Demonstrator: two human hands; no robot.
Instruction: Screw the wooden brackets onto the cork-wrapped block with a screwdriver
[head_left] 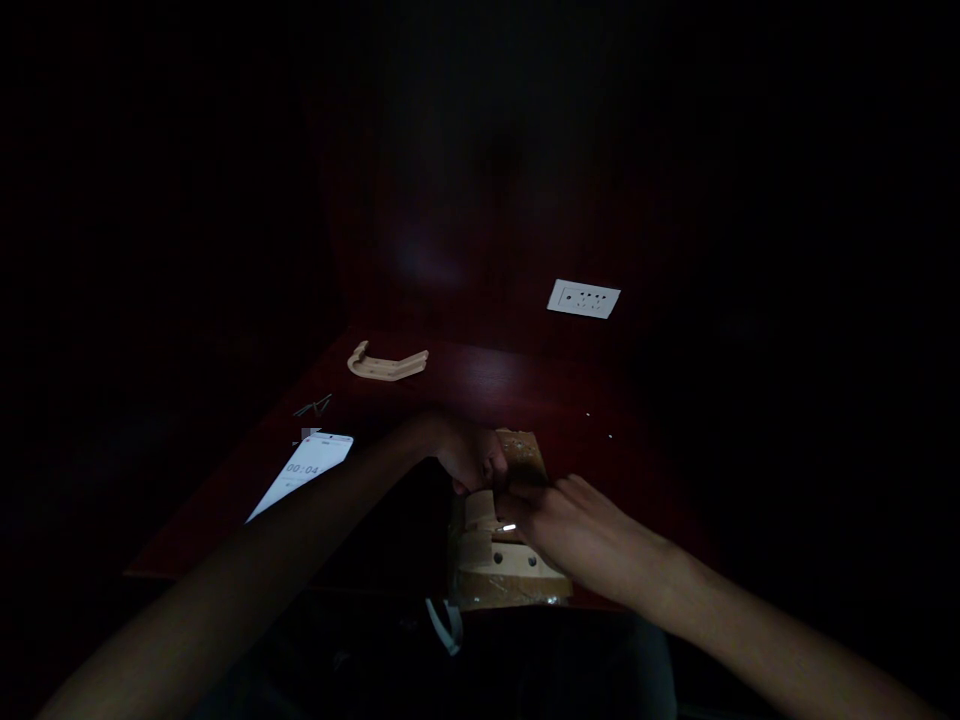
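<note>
At the near edge of the dark red table lies a light wooden piece (pixel 517 561) with two dark round holes and a raised block. It rests on a brown package (pixel 510 589) that looks wrapped in clear tape. My left hand (pixel 471 457) is closed at the far end of the wooden piece, its fingertips partly in shadow. From the right, my right hand (pixel 562 520) bends down over the same piece with its fingers pressed together. A bright metal-looking bit (pixel 509 527) shines beside those fingers; what they grip is hidden.
A curved wooden part (pixel 388 367) lies at the back left, with several thin metal pins or screws (pixel 313 405) nearer. A lit phone (pixel 304 472) showing a timer is partly behind my left forearm. A white socket plate (pixel 583 298) is on the back panel. A pale strap (pixel 445 628) hangs below the edge.
</note>
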